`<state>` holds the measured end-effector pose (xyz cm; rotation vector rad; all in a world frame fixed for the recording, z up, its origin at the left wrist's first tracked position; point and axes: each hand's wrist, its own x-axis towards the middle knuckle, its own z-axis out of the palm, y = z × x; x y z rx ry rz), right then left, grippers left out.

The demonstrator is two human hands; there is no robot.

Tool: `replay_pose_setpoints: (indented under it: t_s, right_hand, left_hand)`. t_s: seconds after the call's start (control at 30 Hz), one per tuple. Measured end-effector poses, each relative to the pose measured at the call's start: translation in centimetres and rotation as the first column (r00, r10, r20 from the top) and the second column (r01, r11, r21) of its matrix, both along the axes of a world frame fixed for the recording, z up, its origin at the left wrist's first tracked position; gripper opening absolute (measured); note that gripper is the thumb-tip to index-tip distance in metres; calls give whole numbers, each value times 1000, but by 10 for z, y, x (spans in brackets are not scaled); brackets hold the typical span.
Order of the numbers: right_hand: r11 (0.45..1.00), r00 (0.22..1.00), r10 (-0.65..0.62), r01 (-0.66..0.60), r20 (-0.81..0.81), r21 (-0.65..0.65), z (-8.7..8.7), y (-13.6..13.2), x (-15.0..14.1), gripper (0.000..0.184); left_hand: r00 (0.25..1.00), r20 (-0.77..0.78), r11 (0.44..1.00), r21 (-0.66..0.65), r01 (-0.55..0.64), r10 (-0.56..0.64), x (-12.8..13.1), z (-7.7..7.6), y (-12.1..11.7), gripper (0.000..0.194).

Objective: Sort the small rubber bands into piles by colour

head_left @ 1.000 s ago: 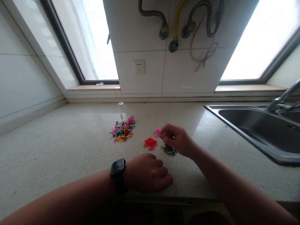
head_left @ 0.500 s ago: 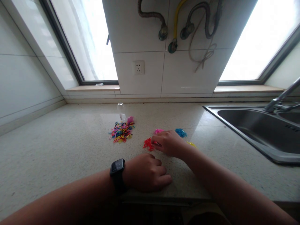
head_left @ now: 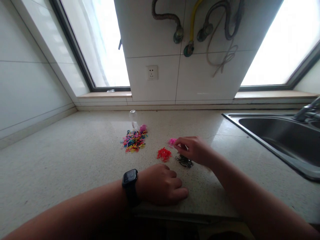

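My right hand reaches over the small sorted piles, thumb and fingertips pinched together beside the pink rubber bands. Whatever sits in the pinch is too small to make out. Partly beneath this hand lie black rubber bands, and just left of it are red rubber bands. My left hand, with a black watch on the wrist, rests curled near the counter's front edge; its palm is hidden. Farther left lies a heap of mixed-colour rubber bands.
Behind the mixed heap are a clear plastic container and a round pink piece. A metal sink is set into the pale counter on the right. The tiled wall has a socket and hoses.
My right hand has moved from the red pile up and right to the pink one. Black bands now show, while the blue and yellow bands are out of sight. My left hand stays in place.
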<state>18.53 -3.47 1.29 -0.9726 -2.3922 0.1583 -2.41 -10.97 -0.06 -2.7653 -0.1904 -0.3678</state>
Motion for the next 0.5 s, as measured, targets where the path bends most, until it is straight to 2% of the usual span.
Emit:
replay_pose_setpoints:
  t_s: [0.2, 0.33, 0.43, 0.5]
  right_hand:
    - [993, 989, -119, 120, -92, 9, -3, 10, 18, 15]
    - [986, 977, -165, 165, -133, -7, -8, 19, 26, 14]
    - [980, 966, -198, 197, -167, -19, -11, 24, 32, 15]
    - [977, 960, -215, 214, -181, -25, -12, 27, 35, 17]
  left_hand:
    - [1000, 3, 1000, 30, 8, -8, -2, 3, 2, 14]
    - [999, 47, 999, 33, -22, 21, -11, 13, 12, 12]
    - [980, 133, 988, 9, -152, 150, -24, 28, 27, 18]
    - [935, 218, 960, -65, -271, 278, -38, 38, 40, 19]
